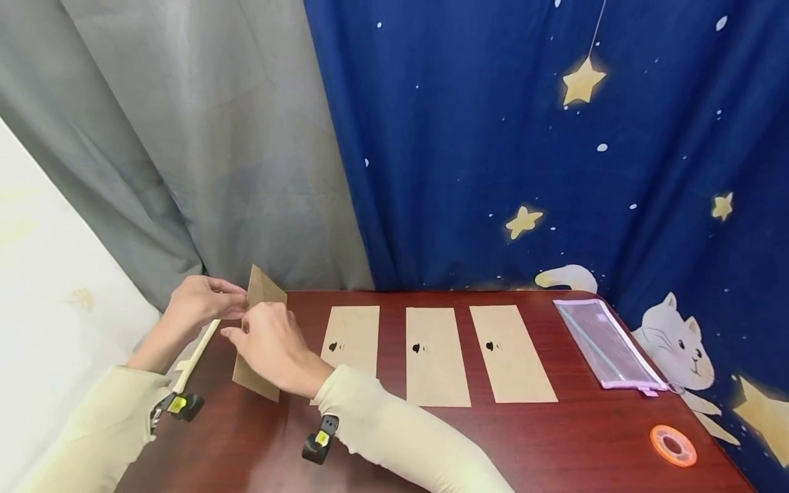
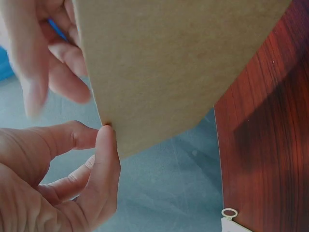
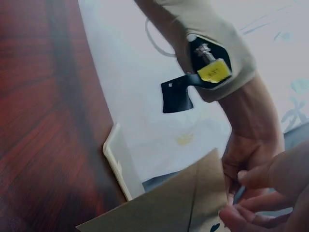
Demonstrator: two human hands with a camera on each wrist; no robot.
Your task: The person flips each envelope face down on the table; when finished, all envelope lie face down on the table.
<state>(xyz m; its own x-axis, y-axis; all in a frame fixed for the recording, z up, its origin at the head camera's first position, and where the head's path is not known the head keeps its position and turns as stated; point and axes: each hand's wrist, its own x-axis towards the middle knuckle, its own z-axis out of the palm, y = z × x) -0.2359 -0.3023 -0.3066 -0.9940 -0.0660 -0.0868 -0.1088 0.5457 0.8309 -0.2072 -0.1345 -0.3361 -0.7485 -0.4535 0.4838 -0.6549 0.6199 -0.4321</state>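
"What is at the far left?"

"The left hand (image 1: 206,301), its thumb and finger pinching one edge of a brown sheet (image 1: 257,382), which stands tilted up at the table's left side. Whether it touches the table cannot be told."

"And the right hand (image 1: 274,346)?"

"Just right of the left one, near side of the sheet. The left wrist view shows its fingers parted and blurred; contact with the edge cannot be told."

"So which step is this?"

"Judging by the poses, both hands are working at the edge of that sheet, the left one steadying it."

"What would the next move call for?"

"Probably a firm left pinch, while the right fingertips line up with the edge without bending it."

"Further right?"

"Three similar brown sheets (image 1: 430,356) lie apart in a row, then a clear pouch (image 1: 607,342), with an orange roll (image 1: 658,438) nearer, at the right."
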